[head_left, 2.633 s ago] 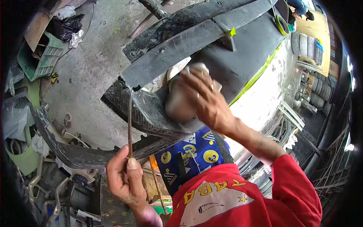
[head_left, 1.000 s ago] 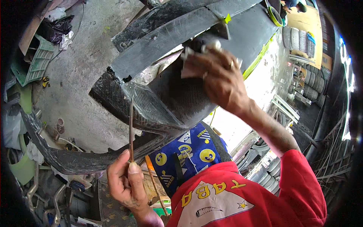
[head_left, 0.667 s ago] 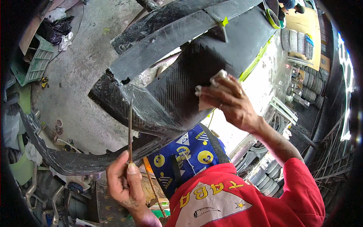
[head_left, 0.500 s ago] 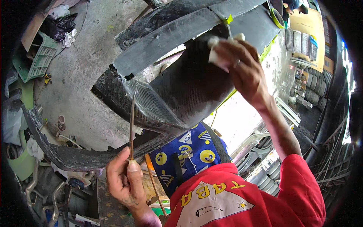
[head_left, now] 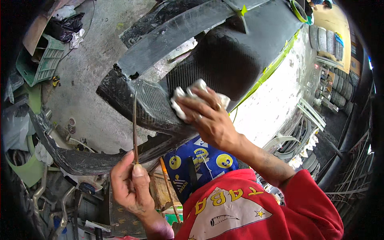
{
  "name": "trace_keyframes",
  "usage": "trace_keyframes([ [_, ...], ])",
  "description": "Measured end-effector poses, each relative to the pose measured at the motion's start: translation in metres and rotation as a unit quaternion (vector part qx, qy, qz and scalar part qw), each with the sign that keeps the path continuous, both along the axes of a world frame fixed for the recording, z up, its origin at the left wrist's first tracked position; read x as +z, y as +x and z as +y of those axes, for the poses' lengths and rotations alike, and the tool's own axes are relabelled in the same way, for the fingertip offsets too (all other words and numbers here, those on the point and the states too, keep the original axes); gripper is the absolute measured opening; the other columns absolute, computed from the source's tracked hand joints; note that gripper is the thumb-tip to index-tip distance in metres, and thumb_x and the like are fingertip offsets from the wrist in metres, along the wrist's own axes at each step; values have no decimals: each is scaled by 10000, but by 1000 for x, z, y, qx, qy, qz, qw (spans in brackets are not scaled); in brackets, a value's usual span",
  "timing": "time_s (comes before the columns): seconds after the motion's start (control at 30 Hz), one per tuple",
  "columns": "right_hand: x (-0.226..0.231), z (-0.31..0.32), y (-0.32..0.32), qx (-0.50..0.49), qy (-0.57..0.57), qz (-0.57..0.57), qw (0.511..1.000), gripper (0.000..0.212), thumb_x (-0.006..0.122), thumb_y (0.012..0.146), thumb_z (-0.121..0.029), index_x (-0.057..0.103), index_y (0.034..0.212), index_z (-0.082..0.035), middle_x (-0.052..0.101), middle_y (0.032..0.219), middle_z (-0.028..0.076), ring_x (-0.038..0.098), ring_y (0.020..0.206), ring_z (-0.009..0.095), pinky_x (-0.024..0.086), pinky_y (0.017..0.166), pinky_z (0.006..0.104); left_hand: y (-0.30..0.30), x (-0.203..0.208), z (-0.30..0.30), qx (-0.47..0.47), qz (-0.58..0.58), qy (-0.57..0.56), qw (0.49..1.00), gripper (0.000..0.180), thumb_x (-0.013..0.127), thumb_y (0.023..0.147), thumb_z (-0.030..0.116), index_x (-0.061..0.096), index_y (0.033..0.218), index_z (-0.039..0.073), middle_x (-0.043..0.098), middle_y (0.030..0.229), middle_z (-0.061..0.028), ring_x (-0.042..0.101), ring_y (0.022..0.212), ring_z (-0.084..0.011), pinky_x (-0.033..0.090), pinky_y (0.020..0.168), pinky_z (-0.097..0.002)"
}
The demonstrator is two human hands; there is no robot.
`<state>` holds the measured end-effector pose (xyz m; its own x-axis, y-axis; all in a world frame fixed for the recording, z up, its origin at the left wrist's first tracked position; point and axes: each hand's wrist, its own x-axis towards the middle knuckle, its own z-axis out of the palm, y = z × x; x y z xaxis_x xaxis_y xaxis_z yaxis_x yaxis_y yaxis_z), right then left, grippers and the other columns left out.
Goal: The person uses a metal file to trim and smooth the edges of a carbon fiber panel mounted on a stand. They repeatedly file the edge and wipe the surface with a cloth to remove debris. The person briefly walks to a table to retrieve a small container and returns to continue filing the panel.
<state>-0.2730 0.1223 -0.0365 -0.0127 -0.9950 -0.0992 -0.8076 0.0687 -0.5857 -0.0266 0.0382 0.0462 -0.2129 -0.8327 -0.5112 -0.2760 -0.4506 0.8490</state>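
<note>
right hand [head_left: 208, 120]: fingers closed on white rag [head_left: 188, 96], pressed flat against black carbon-weave bumper panel [head_left: 224, 64] | left hand [head_left: 130, 186]: fingers pinching thin brown stick [head_left: 135, 128] upright, tip touching panel's lower edge | concrete floor [head_left: 92, 52] below

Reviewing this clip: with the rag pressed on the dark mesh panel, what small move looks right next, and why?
Probably a short wipe of the white rag leftward across the carbon-weave panel, toward the glossy wet-looking patch. The right hand already presses the rag flat there, while the left hand holds the thin rod upright just beside that patch.
</note>
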Motion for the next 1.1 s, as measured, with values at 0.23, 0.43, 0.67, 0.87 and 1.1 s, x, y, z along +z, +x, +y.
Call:
trace_keyframes([
  [0.23,13,70,2,15,86,-7,996,437,713,815,-54,704,1252,-78,525,1573,25,434,1464,358,285,1259,611,-7,-10,1,-1,-32,-60,998,308,590,1042,92,597,1333,-6,564,731,17,388,563,7,218,450,-176],
  [0.43,-9,-15,-6,24,-29,-42,998,209,704,850,-84,719,1056,-49,599,1467,59,477,1415,384,333,1223,621,-5,-14,3,-7,-31,-64,997,309,583,1043,86,596,1335,-15,572,749,13,399,572,8,226,450,-169],
  [0.67,-17,-79,-42,104,-54,14,993,207,666,897,-101,761,1076,-62,647,1384,87,493,1398,365,338,1242,540,-5,-1,-3,10,-13,-38,999,314,604,1032,64,597,1319,-63,638,874,-50,475,644,-27,346,537,-188],
  [0.87,3,-71,-96,66,-60,187,978,172,685,856,-74,794,989,-80,662,1375,75,493,1412,357,345,1243,534,1,-4,-3,14,0,-9,1000,312,617,1027,60,603,1305,-80,675,933,-79,505,666,-39,397,570,-194],
  [1.1,56,-42,-159,-90,-102,254,958,247,700,908,-24,750,1149,-35,700,1310,121,597,1270,361,462,1117,457,11,-1,0,12,6,10,1000,314,632,1024,74,615,1302,-72,678,942,-75,515,668,-38,406,574,-193],
])
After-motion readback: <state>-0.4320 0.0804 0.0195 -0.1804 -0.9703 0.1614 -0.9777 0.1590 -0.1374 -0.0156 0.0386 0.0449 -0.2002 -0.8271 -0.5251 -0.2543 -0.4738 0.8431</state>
